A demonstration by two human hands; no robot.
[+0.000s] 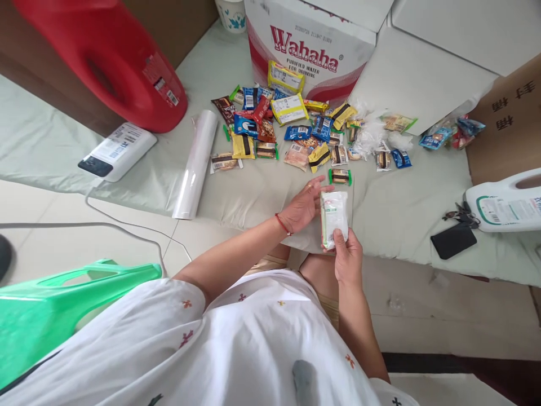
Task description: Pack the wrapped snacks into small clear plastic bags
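Observation:
My right hand (349, 256) grips a white plastic packet (337, 217) by its lower end, thumb across the front; a green edge shows along the packet's left side. Beside the packet's upper left, my left hand (302, 207) has its fingers stretched out and apart. Whether its fingertips touch the packet, I cannot tell. Just beyond them lies a small snack in a green-ended wrapper (340, 176). Farther back spreads a pile of wrapped snacks, among them a yellow-and-white packet (289, 109), a blue packet (298, 133) and a brown cocoa packet (224, 109).
A Wahaha water carton (310, 53) stands behind the snacks. To the left are a roll of clear film (195, 163), a red jug (114, 67) and a white power bank (118, 151) with a cable. A white bottle (507, 203), keys (461, 214) and a black case (453, 241) lie right.

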